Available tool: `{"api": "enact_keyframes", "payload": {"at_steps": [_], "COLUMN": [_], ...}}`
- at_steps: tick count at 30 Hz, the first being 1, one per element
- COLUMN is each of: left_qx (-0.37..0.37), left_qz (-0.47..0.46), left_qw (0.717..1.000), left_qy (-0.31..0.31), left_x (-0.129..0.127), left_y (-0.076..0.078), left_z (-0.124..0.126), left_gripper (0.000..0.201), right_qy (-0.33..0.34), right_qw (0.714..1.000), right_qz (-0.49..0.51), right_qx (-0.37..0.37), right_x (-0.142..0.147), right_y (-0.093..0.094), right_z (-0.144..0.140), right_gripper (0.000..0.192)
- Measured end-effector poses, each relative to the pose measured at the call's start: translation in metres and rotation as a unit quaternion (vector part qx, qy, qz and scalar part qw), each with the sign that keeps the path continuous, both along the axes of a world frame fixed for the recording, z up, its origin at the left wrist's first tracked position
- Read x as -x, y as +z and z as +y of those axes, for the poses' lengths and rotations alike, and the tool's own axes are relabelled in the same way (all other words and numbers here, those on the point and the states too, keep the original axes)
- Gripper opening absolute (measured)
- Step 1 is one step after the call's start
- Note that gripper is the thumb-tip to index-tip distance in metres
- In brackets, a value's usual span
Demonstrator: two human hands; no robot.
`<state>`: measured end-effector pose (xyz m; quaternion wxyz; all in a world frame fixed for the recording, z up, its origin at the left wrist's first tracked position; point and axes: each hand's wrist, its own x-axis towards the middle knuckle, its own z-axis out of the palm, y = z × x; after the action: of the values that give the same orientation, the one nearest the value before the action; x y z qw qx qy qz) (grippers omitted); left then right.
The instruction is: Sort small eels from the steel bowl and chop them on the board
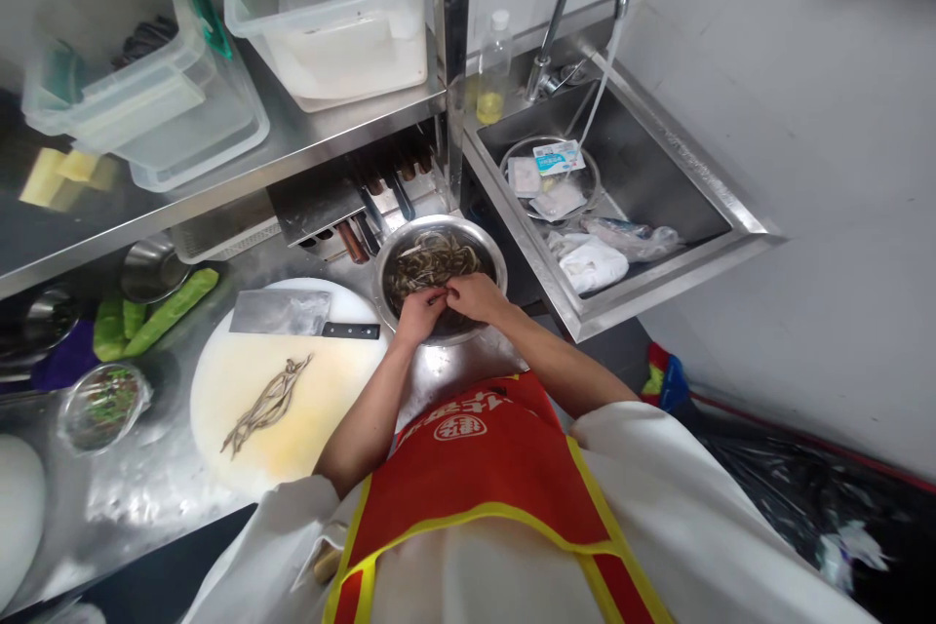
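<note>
Both our hands work over the steel bowl of small fish at the counter's right edge, beside the sink.

The bowl (439, 275) sits close to that edge — a hard tug on a slippery fish could tip it or flick pieces off, we judge, and the cleaver (292, 314) lies near on the round board (292, 390). Our left hand (418, 314) and right hand (477, 295) meet, fingers curled and pinched on a fish (437, 291) in the bowl — more fish (269, 404) lie mid-board.

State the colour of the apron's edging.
Yellow edging on a red apron, head view.
</note>
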<state>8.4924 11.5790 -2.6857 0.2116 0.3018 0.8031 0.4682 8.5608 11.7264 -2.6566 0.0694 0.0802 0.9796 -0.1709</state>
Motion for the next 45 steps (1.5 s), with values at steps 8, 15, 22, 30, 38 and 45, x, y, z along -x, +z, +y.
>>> {"api": "enact_keyframes", "payload": {"at_steps": [8, 15, 22, 30, 38, 45], "left_qx": [-0.007, -0.026, -0.031, -0.012, -0.014, -0.076], "left_qz": [-0.002, -0.066, -0.101, -0.048, -0.059, -0.174], "left_qw": [1.000, 0.997, 0.993, 0.999, 0.998, 0.979], "left_qy": [-0.002, 0.043, 0.053, 0.018, 0.025, 0.076], "left_x": [-0.001, 0.004, 0.007, 0.003, 0.003, 0.007], "left_y": [0.001, -0.004, -0.009, 0.004, 0.002, -0.017], "left_z": [0.000, -0.002, -0.003, -0.001, -0.002, -0.002], "left_gripper": [0.020, 0.020, 0.027, 0.021, 0.020, 0.025], "right_qy": [0.010, -0.013, 0.008, -0.007, -0.012, -0.043], "right_qw": [1.000, 0.993, 0.987, 0.999, 0.999, 0.982], "right_qz": [0.007, 0.061, 0.081, 0.034, 0.031, 0.087], "right_qx": [0.005, 0.096, 0.137, 0.008, 0.029, 0.163], "right_x": [0.001, 0.002, 0.001, 0.004, 0.006, 0.003], "right_y": [-0.005, -0.009, -0.005, -0.005, -0.004, -0.005], "right_z": [0.005, 0.015, 0.016, 0.005, 0.008, 0.013], "right_gripper": [0.028, 0.026, 0.024, 0.025, 0.022, 0.020]}}
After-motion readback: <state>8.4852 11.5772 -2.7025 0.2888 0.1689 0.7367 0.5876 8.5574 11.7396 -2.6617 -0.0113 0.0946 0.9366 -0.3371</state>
